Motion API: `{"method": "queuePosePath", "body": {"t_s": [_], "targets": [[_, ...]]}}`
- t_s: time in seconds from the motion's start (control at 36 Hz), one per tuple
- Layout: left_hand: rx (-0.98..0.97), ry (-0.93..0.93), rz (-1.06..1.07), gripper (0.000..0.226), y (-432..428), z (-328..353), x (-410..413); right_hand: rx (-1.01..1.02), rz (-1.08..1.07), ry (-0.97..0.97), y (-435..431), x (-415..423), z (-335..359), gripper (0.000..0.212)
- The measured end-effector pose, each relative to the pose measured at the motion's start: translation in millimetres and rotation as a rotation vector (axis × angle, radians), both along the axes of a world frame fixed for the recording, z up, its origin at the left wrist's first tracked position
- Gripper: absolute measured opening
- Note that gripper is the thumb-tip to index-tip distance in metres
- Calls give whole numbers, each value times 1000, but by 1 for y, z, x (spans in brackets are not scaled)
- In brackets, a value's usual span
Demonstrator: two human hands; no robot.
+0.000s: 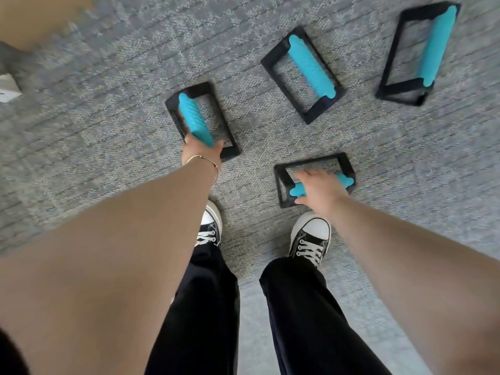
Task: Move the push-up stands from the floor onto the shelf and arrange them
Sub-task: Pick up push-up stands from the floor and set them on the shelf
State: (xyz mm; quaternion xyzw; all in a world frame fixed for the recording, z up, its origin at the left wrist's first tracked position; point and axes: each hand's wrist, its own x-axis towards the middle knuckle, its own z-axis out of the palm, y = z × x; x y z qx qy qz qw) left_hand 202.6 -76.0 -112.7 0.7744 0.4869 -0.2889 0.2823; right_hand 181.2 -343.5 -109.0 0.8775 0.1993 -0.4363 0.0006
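Several push-up stands with black frames and turquoise grips lie on the grey carpet. My left hand (202,150) is closed around the near end of the grip of the left stand (192,117). My right hand (319,189) lies over the middle of the grip of the near stand (347,181), fingers curled on it. Two more stands rest farther off: a middle stand (308,69) and a far right stand (433,47). No shelf is in view.
My two feet in black-and-white sneakers (311,235) stand just behind the near stand. A white object (8,87) sits at the left edge. A blurred tan surface (40,17) fills the top left corner. Grey carpet (108,131) spreads all round.
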Motion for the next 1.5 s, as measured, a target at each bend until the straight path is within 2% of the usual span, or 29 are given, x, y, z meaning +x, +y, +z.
{"method": "queuePosePath", "body": {"t_s": [0.14, 0.28, 0.33, 0.44, 0.56, 0.67, 0.81, 0.86, 0.92, 0.97, 1.03, 1.17, 1.31, 1.44, 1.5], "targets": [[7, -109, 51, 55, 7, -5, -9, 42, 47, 0, -3, 4, -3, 51], [-8, -136, 37, 53, 0, -6, -24, 45, 24, -1, -6, 4, -4, 52], [-24, -119, 22, 50, -3, -4, -29, 53, -50, 8, -3, 5, -2, 54], [-75, -97, 1, 51, -8, 17, -33, 117, -342, 41, 2, 14, 21, 63], [-89, -78, -62, 54, -10, 60, -34, 187, -582, -12, 10, 21, 63, 55], [-104, -52, -80, 54, -13, 125, -29, 261, -812, 2, 17, 34, 128, 57], [-125, -107, -61, 51, -14, 228, -14, 336, -933, 15, 23, 53, 231, 74], [-125, -127, -56, 54, -14, 271, -9, 376, -977, 15, 23, 59, 274, 74], [-123, -166, -56, 56, -14, 319, -4, 444, -1081, 43, 25, 68, 319, 67], [-130, -230, -49, 57, -15, 369, 1, 519, -1205, 66, 26, 79, 368, 44], [-146, -288, -34, 58, -16, 420, 4, 615, -1282, 108, 27, 88, 419, 30], [-109, -420, -53, 51, -17, 537, 11, 787, -1234, 90, 35, 112, 536, 25], [-30, -544, -92, 50, -21, 632, 15, 969, -1241, 142, 44, 136, 628, 28], [11, -700, -96, 44, -29, 713, 24, 1046, -1158, 125, 48, 157, 720, 31], [33, -765, -92, 46, -31, 743, 31, 1090, -1126, 107, 49, 167, 758, 22]]}}
